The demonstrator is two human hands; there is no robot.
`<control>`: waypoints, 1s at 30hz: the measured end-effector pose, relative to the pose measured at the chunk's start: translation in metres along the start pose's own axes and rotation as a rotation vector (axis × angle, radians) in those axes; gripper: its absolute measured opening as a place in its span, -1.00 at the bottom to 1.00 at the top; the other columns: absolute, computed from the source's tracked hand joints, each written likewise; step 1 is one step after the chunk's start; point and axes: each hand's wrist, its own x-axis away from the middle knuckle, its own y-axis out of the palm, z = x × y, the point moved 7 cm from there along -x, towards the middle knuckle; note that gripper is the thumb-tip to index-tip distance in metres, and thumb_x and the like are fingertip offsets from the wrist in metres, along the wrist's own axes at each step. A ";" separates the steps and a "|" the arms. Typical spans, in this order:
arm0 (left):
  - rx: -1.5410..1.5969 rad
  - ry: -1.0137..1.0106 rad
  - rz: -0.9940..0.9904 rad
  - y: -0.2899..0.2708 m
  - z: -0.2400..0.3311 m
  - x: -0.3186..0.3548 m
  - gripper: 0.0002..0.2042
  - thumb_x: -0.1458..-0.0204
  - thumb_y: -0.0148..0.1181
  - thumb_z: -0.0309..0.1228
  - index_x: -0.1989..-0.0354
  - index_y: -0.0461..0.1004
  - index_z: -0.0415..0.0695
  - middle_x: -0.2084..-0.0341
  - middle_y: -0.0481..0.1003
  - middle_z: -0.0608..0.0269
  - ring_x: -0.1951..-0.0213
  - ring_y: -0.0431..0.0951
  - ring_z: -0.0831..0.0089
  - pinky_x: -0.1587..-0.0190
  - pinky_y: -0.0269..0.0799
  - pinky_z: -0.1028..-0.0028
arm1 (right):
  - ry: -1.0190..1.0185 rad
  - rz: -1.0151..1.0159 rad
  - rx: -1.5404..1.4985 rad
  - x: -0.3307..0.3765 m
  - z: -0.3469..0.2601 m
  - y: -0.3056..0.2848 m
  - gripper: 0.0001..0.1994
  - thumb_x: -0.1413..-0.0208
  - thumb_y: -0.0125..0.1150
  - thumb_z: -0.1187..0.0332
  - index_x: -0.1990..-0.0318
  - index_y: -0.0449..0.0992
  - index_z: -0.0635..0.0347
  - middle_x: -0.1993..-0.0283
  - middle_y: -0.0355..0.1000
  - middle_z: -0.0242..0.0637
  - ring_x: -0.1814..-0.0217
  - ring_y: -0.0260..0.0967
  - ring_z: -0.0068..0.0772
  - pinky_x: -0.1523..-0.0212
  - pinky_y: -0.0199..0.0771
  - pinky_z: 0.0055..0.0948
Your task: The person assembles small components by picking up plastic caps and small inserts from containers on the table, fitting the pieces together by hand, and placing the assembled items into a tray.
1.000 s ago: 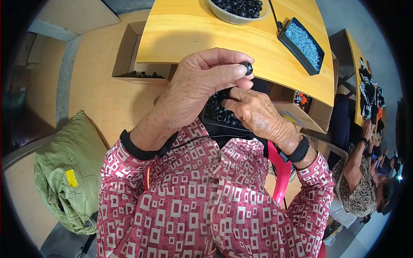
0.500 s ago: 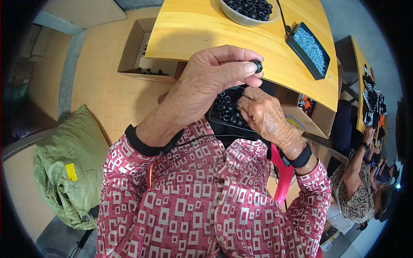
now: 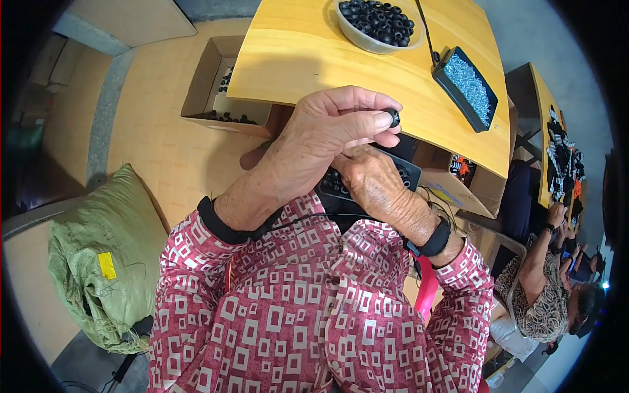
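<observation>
The left hand point(image 3: 321, 134) pinches a small black ring point(image 3: 393, 116) in its fingers, just over the near edge of the yellow tabletop point(image 3: 314, 59). Below that edge, the right hand point(image 3: 370, 180) rests on a black tray point(image 3: 367, 177) of rings, its fingers hidden, so their grip cannot be told.

A small round black rubber-like piece point(image 3: 393, 117) sits pinched at the fingertips, raised above the yellow table's near edge. Below it, a black rectangular tray point(image 3: 400, 171) of similar dark pieces (mostly hidden) lies tilted.

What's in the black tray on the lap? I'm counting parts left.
Small black round parts fill the tray; the right hand and left hand cover most of it, so no count.
</observation>
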 end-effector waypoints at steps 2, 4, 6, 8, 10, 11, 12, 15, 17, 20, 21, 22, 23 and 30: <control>0.002 0.000 -0.008 0.002 0.000 0.000 -0.74 -0.10 0.15 -0.50 0.04 0.45 -0.31 0.18 0.52 0.15 0.15 0.58 0.38 0.04 0.51 0.48 | -0.036 0.006 -0.042 0.000 0.000 0.003 -0.76 0.18 0.13 0.53 0.26 0.52 0.29 0.37 0.45 -0.03 0.20 0.43 0.01 0.22 0.42 -0.18; 0.014 -0.008 -0.009 0.005 -0.001 0.001 -0.75 -0.10 0.15 -0.50 0.06 0.46 -0.31 0.16 0.51 0.14 0.14 0.57 0.37 0.04 0.51 0.47 | -0.038 0.008 -0.030 0.000 0.001 0.000 -0.78 0.17 0.12 0.51 0.29 0.52 0.29 0.38 0.45 -0.04 0.23 0.44 0.01 0.24 0.42 -0.18; 0.024 -0.010 -0.024 0.008 -0.002 0.000 -0.75 -0.10 0.15 -0.51 0.06 0.46 -0.31 0.16 0.51 0.14 0.13 0.57 0.37 0.04 0.51 0.47 | -0.056 0.035 -0.024 0.001 0.003 0.001 -0.81 0.16 0.11 0.50 0.32 0.53 0.28 0.40 0.45 -0.04 0.27 0.45 0.01 0.27 0.43 -0.18; 0.044 -0.020 -0.014 0.009 -0.003 0.001 -0.76 -0.10 0.14 -0.52 0.06 0.46 -0.30 0.17 0.50 0.16 0.13 0.57 0.38 0.03 0.51 0.47 | -0.064 0.050 -0.024 0.002 0.002 0.002 -0.81 0.15 0.11 0.49 0.32 0.53 0.27 0.39 0.45 -0.04 0.26 0.45 0.01 0.27 0.43 -0.18; 0.047 -0.019 -0.022 0.012 -0.002 0.001 -0.76 -0.10 0.14 -0.52 0.06 0.46 -0.30 0.17 0.51 0.17 0.15 0.57 0.39 0.04 0.51 0.47 | -0.063 0.045 -0.019 0.004 0.001 -0.003 -0.82 0.16 0.14 0.50 0.32 0.53 0.26 0.35 0.45 -0.09 0.25 0.45 -0.01 0.26 0.43 -0.18; 0.056 -0.021 -0.024 0.012 -0.003 0.001 -0.76 -0.10 0.14 -0.52 0.06 0.46 -0.29 0.18 0.51 0.17 0.16 0.57 0.40 0.04 0.51 0.48 | -0.063 0.049 -0.013 0.006 0.001 -0.005 -0.82 0.16 0.14 0.50 0.32 0.53 0.26 0.35 0.45 -0.09 0.25 0.45 -0.01 0.26 0.43 -0.18; 0.055 -0.018 -0.031 0.012 -0.003 0.001 -0.76 -0.10 0.14 -0.52 0.06 0.46 -0.29 0.18 0.51 0.17 0.16 0.57 0.40 0.04 0.51 0.48 | -0.061 0.119 -0.089 0.009 0.000 -0.011 -0.82 0.18 0.15 0.53 0.33 0.52 0.25 0.33 0.45 -0.11 0.25 0.44 -0.01 0.26 0.43 -0.18; 0.063 -0.008 -0.038 0.011 -0.004 0.001 -0.77 -0.10 0.14 -0.52 0.06 0.47 -0.28 0.21 0.52 0.18 0.19 0.57 0.44 0.06 0.51 0.49 | -0.016 0.241 -0.202 0.021 0.004 -0.036 -0.80 0.21 0.18 0.63 0.34 0.50 0.26 0.35 0.43 -0.20 0.27 0.43 -0.16 0.24 0.44 -0.31; 0.109 0.005 -0.067 0.013 -0.003 0.002 -0.77 -0.11 0.13 -0.53 0.06 0.47 -0.27 0.24 0.53 0.17 0.20 0.57 0.46 0.07 0.51 0.50 | 0.191 0.350 -0.550 0.036 0.024 -0.063 -0.75 0.12 0.19 0.66 0.22 0.54 0.28 0.33 0.43 -0.28 0.30 0.40 -0.44 0.26 0.41 -0.51; 0.090 -0.026 -0.048 0.016 -0.004 0.004 -0.77 -0.11 0.13 -0.53 0.05 0.46 -0.27 0.25 0.54 0.14 0.21 0.58 0.46 0.07 0.51 0.49 | 0.402 0.512 -1.074 0.057 0.047 -0.076 -0.76 -0.01 0.18 0.70 0.15 0.55 0.31 0.25 0.51 -0.37 0.27 0.40 -0.68 0.23 0.43 -0.63; 0.095 -0.028 -0.054 0.017 -0.005 0.006 -0.77 -0.11 0.13 -0.53 0.05 0.46 -0.27 0.25 0.54 0.14 0.21 0.58 0.46 0.07 0.51 0.49 | 0.478 0.539 -1.264 0.061 0.047 -0.077 -0.77 -0.01 0.21 0.69 0.14 0.55 0.34 0.24 0.54 -0.27 0.26 0.48 -0.59 0.17 0.49 -0.59; 0.087 -0.035 -0.049 0.018 -0.005 0.006 -0.77 -0.11 0.13 -0.52 0.05 0.46 -0.27 0.25 0.54 0.14 0.22 0.58 0.45 0.07 0.51 0.49 | 0.463 0.583 -1.320 0.064 0.048 -0.081 -0.77 0.00 0.23 0.67 0.14 0.54 0.36 0.23 0.54 -0.22 0.25 0.50 -0.55 0.17 0.52 -0.56; 0.078 -0.042 -0.044 0.020 -0.006 0.006 -0.76 -0.11 0.14 -0.52 0.05 0.46 -0.27 0.25 0.55 0.13 0.22 0.58 0.45 0.07 0.51 0.49 | 0.445 0.627 -1.376 0.066 0.049 -0.084 -0.76 0.01 0.25 0.65 0.13 0.53 0.37 0.22 0.55 -0.17 0.25 0.52 -0.50 0.16 0.55 -0.54; 0.013 -0.033 -0.074 0.032 -0.009 0.009 -0.76 -0.11 0.15 -0.51 0.06 0.46 -0.28 0.27 0.56 0.14 0.25 0.58 0.46 0.10 0.50 0.52 | 0.375 0.656 -1.459 0.074 0.037 -0.095 -0.77 -0.01 0.24 0.64 0.12 0.53 0.37 0.22 0.55 -0.14 0.25 0.53 -0.45 0.18 0.55 -0.54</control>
